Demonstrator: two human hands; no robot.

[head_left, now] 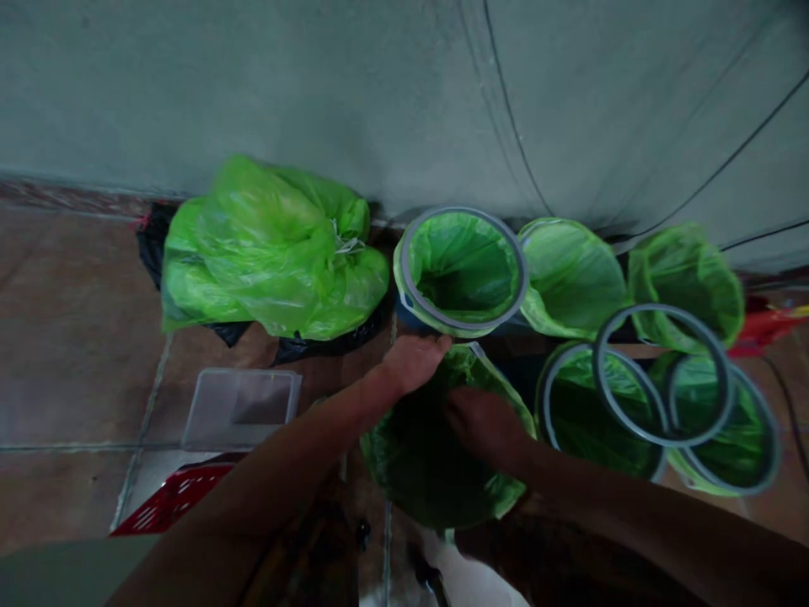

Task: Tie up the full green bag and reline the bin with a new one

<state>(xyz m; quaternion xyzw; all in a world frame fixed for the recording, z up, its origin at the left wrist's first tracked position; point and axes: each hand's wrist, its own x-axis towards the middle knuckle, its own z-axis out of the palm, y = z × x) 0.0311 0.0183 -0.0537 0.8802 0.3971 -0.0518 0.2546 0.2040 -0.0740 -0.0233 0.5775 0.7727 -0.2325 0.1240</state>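
Note:
In the lower middle of the head view, a green trash bag (417, 472) lines a bin, its mouth open towards me. My left hand (414, 362) is closed at the back rim of this bag, with the fingers bent over its edge. Reaching into the bag's mouth from the right, my right hand (486, 421) is dark and its fingertips are hidden. Just behind stands another lined bin with a grey ring (466, 323) around its top. A loose grey ring (597, 362) lies across the lined bins at the right.
Full, tied green bags (271, 253) lie by the wall (316, 84) at the left, over black plastic. A clear plastic lid (243, 405) and a red basket (180, 497) are on the tiled floor. More lined bins (575, 278) stand at the right; cables hang on the wall.

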